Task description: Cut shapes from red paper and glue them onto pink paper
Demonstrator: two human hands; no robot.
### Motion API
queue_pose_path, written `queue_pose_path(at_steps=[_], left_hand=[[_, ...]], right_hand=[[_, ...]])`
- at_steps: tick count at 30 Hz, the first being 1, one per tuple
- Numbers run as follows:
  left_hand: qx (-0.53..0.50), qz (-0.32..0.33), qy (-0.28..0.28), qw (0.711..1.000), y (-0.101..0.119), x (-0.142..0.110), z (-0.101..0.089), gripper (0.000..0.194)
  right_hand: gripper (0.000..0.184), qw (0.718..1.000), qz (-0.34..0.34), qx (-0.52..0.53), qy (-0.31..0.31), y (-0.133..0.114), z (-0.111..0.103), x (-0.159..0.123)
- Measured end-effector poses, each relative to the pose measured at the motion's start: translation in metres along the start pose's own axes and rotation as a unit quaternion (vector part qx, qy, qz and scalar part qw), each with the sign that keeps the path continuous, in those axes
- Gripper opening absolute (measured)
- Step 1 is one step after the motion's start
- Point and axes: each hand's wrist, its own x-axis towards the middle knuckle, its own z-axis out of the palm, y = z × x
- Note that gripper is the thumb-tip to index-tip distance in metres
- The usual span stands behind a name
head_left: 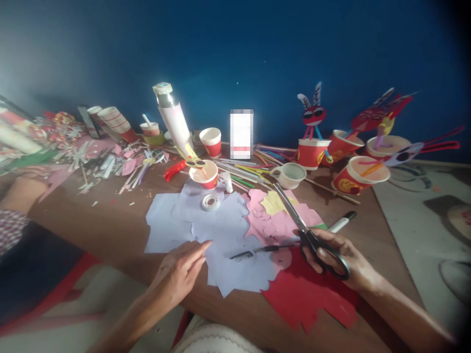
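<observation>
My right hand grips a pair of black-handled scissors, its blades together and pointing up and to the left. Beneath it lies cut red paper. My left hand is open, fingers stretched out at the near edge of the lavender paper. A black pen and its separate cap rest on that paper. Farther back on it sits a white roll of tape. Pink paper with a yellow scrap lies beyond the scissors. A white marker is near my right hand.
Red paper cups with puppet figures stand at the back right, beside a white mug. A white flask, another cup and coloured sticks line the back. Paper scraps and another person's arm are at left.
</observation>
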Motion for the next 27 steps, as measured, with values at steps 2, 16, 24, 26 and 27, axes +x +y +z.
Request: queue_pose_path(at_steps=[2,16,24,26,27], left_hand=[[-0.063,-0.043,0.02,0.997,-0.002,-0.004,-0.004,0.031],[-0.675,-0.389,0.034,0.625,0.019,-0.024,-0.014,0.037],[-0.716,-0.383,0.031,0.583,0.013,-0.025,-0.018,0.033],[-0.715,-0.378,0.045,0.587,0.009,-0.031,-0.022,0.035],[-0.715,-0.379,0.048,0.586,0.008,-0.033,-0.024,0.036]], right_hand=[[0.034,1.0,-0.006,-0.006,-0.011,0.002,-0.002,0.0],[0.037,0.999,0.02,0.01,-0.023,0.0,0.002,0.0],[0.04,0.999,0.017,0.025,-0.03,0.002,0.002,-0.003],[0.039,0.999,0.019,0.03,-0.033,0.002,0.003,-0.002],[0.038,0.999,0.021,0.029,-0.035,0.001,0.003,-0.001]])
